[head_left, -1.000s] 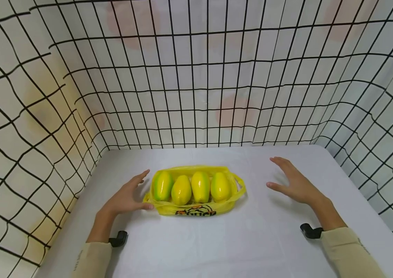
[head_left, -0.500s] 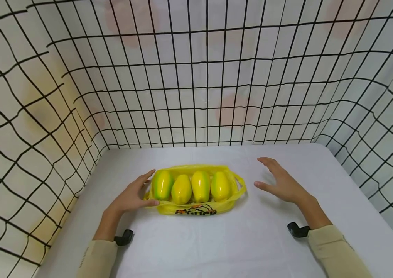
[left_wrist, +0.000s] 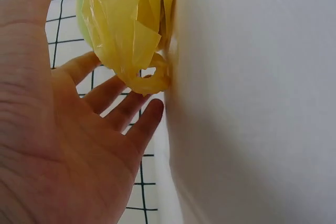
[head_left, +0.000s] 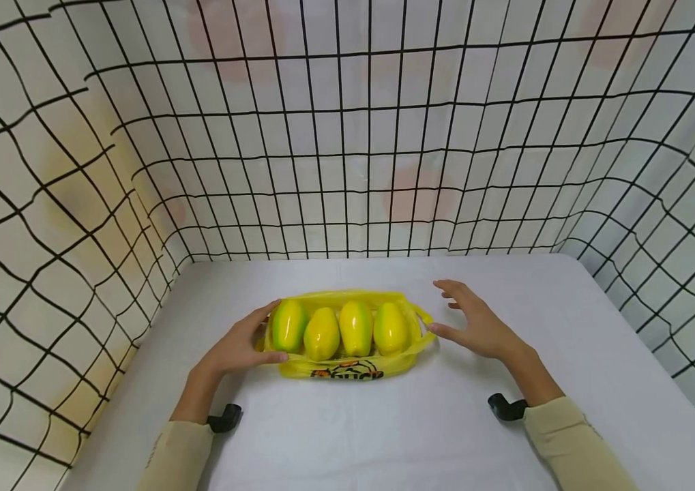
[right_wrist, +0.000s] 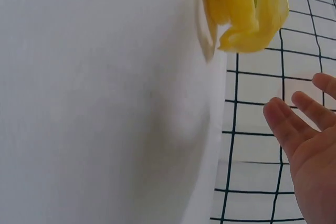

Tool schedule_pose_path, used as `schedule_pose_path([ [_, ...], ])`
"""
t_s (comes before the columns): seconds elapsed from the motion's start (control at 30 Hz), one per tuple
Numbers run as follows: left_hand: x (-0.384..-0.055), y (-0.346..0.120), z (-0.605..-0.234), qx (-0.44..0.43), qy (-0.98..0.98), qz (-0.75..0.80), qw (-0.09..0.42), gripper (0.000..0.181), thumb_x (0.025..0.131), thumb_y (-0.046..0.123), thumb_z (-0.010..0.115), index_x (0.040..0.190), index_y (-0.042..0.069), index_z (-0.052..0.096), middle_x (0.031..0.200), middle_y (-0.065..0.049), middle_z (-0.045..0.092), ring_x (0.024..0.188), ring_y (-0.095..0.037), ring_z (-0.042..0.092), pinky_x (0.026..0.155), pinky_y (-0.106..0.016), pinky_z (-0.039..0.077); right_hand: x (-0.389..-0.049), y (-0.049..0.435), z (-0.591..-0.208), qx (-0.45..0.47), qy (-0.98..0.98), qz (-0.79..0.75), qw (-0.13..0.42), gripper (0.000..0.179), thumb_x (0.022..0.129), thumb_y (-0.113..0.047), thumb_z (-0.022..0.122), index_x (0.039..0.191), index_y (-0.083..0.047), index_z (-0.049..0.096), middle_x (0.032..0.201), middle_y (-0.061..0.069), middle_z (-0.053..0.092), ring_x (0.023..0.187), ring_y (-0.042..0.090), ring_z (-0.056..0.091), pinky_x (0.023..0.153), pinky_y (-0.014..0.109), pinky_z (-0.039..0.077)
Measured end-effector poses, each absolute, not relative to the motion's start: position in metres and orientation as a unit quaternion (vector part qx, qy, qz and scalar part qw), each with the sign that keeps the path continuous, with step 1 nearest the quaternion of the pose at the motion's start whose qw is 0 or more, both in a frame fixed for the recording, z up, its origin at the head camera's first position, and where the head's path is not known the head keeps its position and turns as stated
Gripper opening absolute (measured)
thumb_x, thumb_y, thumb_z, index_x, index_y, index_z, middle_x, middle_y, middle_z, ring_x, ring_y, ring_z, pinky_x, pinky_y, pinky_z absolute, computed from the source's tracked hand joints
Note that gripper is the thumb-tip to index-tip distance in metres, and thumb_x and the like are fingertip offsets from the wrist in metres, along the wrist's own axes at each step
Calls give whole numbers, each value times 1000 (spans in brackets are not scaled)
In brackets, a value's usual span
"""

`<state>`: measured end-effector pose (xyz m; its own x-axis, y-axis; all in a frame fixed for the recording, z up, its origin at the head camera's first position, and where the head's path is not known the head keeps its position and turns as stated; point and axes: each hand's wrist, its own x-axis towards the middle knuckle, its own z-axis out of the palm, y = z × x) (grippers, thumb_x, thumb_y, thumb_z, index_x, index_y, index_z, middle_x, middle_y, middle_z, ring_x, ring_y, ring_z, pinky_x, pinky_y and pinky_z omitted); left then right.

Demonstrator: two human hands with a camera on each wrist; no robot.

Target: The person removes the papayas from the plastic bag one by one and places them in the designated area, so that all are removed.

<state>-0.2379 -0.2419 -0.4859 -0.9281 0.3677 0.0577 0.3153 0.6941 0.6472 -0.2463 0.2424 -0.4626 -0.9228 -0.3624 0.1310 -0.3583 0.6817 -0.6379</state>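
A yellow plastic bag (head_left: 298,369) lies on its side in the middle of the table, its mouth spread upward and dark lettering along the front. Inside it, several glossy yellow-green mango-like fruits (head_left: 356,329) stand in a row. My left hand (head_left: 237,349) frames the bag's left end, thumb at the front and fingers behind. In the left wrist view the fingers are spread beside the bag's knotted-looking loop (left_wrist: 149,80); whether they touch it, I cannot tell. My right hand (head_left: 476,327) hovers by the right-end handle (head_left: 427,334), fingers loose and holding nothing.
White cloth covers the table (head_left: 347,436). Black grid netting (head_left: 347,170) rises along the back and both sides, with pale cloth behind it. Each wrist wears a small black camera, such as the right wrist camera (head_left: 507,407).
My right hand has come leftward from well off to the side up to the bag's right end. The left hand has edged right, closer around the left end. The bag stays put.
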Motion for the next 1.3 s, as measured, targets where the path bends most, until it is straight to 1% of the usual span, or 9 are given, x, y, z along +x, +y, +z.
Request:
schedule_pose_path([
  [0.1,-239,-240,-486,190,920,341,29,110,64,64,80,154,31,25,156,5,34,139,-25,40,109,-56,39,-246,236,-463,-204,909,-364,3,82,84,-57,67,151,-33,26,153,0,34,128,35,51,100,59,46],
  [0.2,-240,-238,-487,193,920,341,27,112,63,66,80,154,32,25,156,7,34,141,-23,37,112,-56,36,-245,230,-463,-210,904,-372,5,80,84,-57,67,150,-36,27,152,-1,35,127,34,52,100,56,47],
  [0.33,-241,-235,-488,185,921,342,35,113,62,68,80,154,33,24,155,8,35,139,-22,40,112,-55,36,-244,223,-463,-207,904,-374,9,79,83,-60,67,149,-39,28,152,-1,35,126,30,53,100,54,48],
  [0.57,-243,-231,-490,196,917,345,26,114,62,67,80,154,28,26,152,6,39,136,-21,42,112,-53,37,-242,214,-466,-208,904,-372,1,79,83,-60,67,148,-30,33,148,4,42,118,26,56,96,52,51],
  [0.73,-243,-233,-493,189,918,349,25,112,61,66,81,152,31,27,151,9,39,136,-18,41,113,-51,36,-242,204,-469,-211,906,-367,-1,78,83,-61,65,146,-25,37,143,0,46,114,21,56,93,48,52],
  [0.83,-241,-234,-494,186,917,353,26,112,61,66,81,152,31,26,153,8,37,138,-19,40,113,-53,36,-242,199,-471,-202,910,-361,3,79,83,-64,64,145,-23,39,138,-3,48,110,18,55,91,45,52],
  [1.1,-240,-237,-494,191,910,366,32,111,64,63,81,153,31,24,153,7,37,136,-20,41,113,-54,35,-242,189,-475,-196,920,-340,6,83,81,-69,62,145,-19,41,130,-1,52,103,16,54,86,36,51],
  [1.2,-241,-237,-495,194,911,364,31,111,65,64,80,154,31,23,153,7,36,137,-20,40,114,-54,34,-241,187,-474,-185,922,-339,8,86,79,-70,62,144,-17,42,125,0,53,102,17,54,86,36,50],
  [1.3,-242,-237,-496,194,910,364,33,111,65,65,79,154,32,22,154,7,36,138,-20,39,115,-53,33,-239,183,-474,-173,927,-332,22,89,78,-72,62,145,-17,40,123,0,54,103,18,53,87,38,50],
])
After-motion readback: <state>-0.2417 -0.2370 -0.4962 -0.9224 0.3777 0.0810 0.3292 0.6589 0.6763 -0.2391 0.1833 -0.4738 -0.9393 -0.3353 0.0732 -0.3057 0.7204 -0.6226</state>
